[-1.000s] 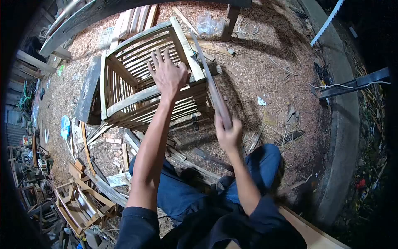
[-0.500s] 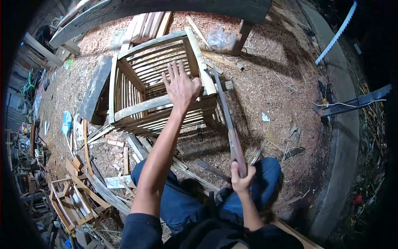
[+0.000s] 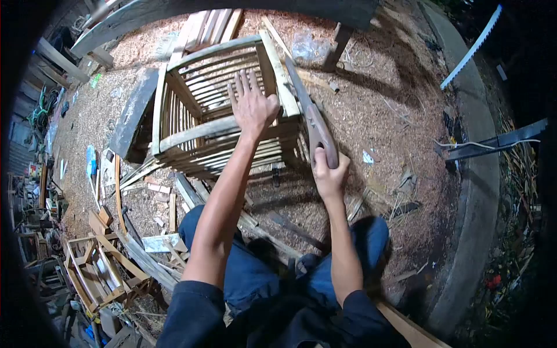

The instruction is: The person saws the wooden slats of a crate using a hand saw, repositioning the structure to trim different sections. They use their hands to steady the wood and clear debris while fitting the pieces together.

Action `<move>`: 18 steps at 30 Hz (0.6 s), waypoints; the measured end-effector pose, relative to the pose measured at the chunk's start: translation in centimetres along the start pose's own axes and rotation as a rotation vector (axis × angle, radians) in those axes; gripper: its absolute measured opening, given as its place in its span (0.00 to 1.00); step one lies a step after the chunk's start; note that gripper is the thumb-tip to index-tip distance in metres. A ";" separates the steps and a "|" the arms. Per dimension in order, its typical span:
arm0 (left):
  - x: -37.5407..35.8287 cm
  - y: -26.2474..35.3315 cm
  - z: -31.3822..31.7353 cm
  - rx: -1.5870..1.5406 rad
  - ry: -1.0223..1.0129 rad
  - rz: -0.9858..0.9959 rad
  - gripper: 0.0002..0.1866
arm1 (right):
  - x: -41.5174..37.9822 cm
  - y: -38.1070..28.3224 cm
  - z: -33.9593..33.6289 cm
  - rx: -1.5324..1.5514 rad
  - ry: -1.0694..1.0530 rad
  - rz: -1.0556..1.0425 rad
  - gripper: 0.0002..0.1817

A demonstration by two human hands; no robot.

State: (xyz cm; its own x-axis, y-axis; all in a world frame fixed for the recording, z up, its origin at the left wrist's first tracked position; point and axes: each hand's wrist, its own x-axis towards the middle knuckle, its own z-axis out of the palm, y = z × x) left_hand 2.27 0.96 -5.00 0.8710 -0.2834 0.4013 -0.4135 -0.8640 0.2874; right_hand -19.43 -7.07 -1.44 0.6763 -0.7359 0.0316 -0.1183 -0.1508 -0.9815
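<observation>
In front of me stands a slatted wooden frame [image 3: 203, 126] with curved rails, like a piece of furniture. My left hand [image 3: 253, 110] lies on its near right corner, palm down with the fingers spread. My right hand [image 3: 331, 171] grips a handsaw [image 3: 316, 124] by its wooden handle. The saw's blade points away from me and runs along the outside of the frame's right-hand post [image 3: 279, 75]. Whether the teeth touch the post I cannot make out.
A thick beam [image 3: 232, 10] crosses the far side. A dark board [image 3: 134, 113] leans left of the frame. Loose strips and a small wooden frame [image 3: 96, 272] lie at lower left. A toothed blade [image 3: 473, 46] and a dark metal bar [image 3: 493, 146] jut in at right. Shavings cover the ground.
My right hand has pushed the handsaw forward, away from me, along the post. My left hand stays on the frame's corner.
</observation>
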 end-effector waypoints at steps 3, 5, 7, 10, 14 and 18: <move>0.8 1.2 -2.1 0.005 -0.021 -0.046 0.45 | -4.1 -0.4 -0.9 -0.200 0.030 -0.234 0.19; 0.6 1.1 -2.3 0.047 0.046 -0.037 0.45 | -8.8 -1.4 -4.6 -0.196 0.010 -0.047 0.13; 0.7 1.2 -1.9 0.061 -0.026 -0.030 0.44 | -10.1 -1.5 -5.3 -0.100 0.068 -0.199 0.10; -0.5 0.6 -0.6 0.014 0.049 0.075 0.41 | -3.1 -1.0 -0.6 -0.084 0.040 -0.138 0.15; 0.9 0.6 -1.1 -0.002 0.081 0.037 0.36 | -0.5 -1.7 0.9 -0.156 -0.009 -0.179 0.19; 0.6 1.4 -2.4 -0.030 0.015 0.057 0.33 | -9.0 -1.5 -3.8 -0.254 0.045 -0.126 0.16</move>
State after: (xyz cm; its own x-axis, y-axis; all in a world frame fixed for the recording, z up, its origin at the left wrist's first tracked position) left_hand 1.60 0.63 -2.23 0.8418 -0.3256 0.4305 -0.4705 -0.8336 0.2895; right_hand -28.10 -2.67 0.51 0.6647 -0.7288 0.1646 -0.2177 -0.3996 -0.8905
